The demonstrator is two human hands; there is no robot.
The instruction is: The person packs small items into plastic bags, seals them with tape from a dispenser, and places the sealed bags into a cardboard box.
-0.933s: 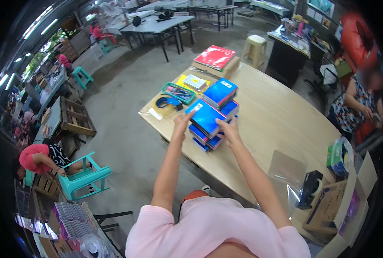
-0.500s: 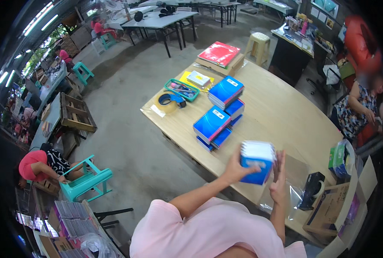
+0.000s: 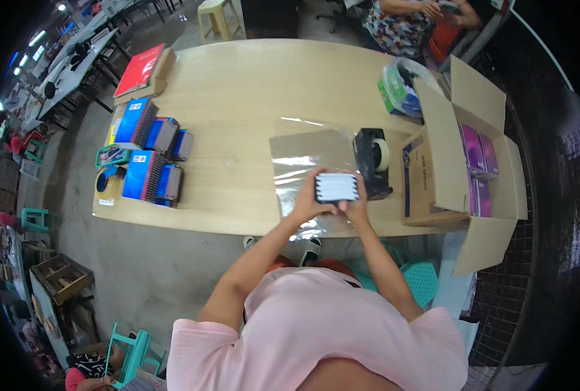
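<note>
A small stack of spiral notebooks (image 3: 337,187) is held between my two hands, its white page edges facing up and dark coils along the short sides. My left hand (image 3: 308,201) wraps its left side, fingers closed on it. On the opposite side my right hand (image 3: 357,207) grips it, with the thumbs near each other at the front. Beneath the stack lie clear plastic sheets or bags (image 3: 290,156) on the table. Just right of my right hand stands a black tape dispenser (image 3: 376,176) with a roll of tape.
Stacks of blue spiral notebooks (image 3: 139,174) stand at the table's left, near a green tray (image 3: 113,155), a blue tape cutter (image 3: 112,172) and a red folder (image 3: 141,70). An open carton (image 3: 420,179) with purple boxes sits at right. Beyond the table sits another person (image 3: 401,26).
My view has swung to the right. The notebooks are now over the plastic beside the tape dispenser; my right hand, whose fingers were extended alongside them, now closes on them.
</note>
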